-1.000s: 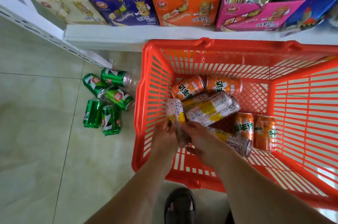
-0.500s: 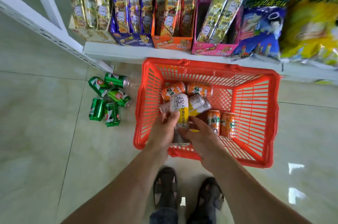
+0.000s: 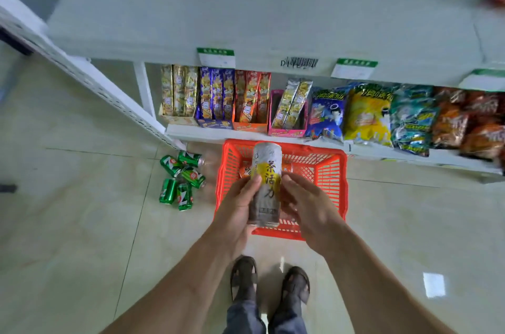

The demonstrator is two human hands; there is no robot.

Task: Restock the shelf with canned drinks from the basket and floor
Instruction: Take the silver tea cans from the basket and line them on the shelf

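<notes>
A tall white-and-yellow drink can point(image 3: 266, 183) stands upright in the air above the red plastic basket point(image 3: 330, 178). My left hand point(image 3: 240, 205) grips its left side and my right hand point(image 3: 308, 210) holds its right side. The can and my hands hide most of the basket's contents; a bit of an orange can point(image 3: 245, 170) shows inside. Several green cans point(image 3: 181, 179) lie on the floor left of the basket. A bare white shelf top point(image 3: 259, 6) spans the upper view.
The lower shelf point(image 3: 218, 133) behind the basket carries boxed snack sticks point(image 3: 218, 96) and chip bags point(image 3: 382, 115). A white perforated upright point(image 3: 103, 93) slants down to the left. My sandalled feet point(image 3: 269, 283) stand on the tiled floor behind the basket.
I have stood up from the basket, so the view pulled back and the upper shelf came into sight. Both hands lifted the white-and-yellow can up out of the basket and turned it upright.
</notes>
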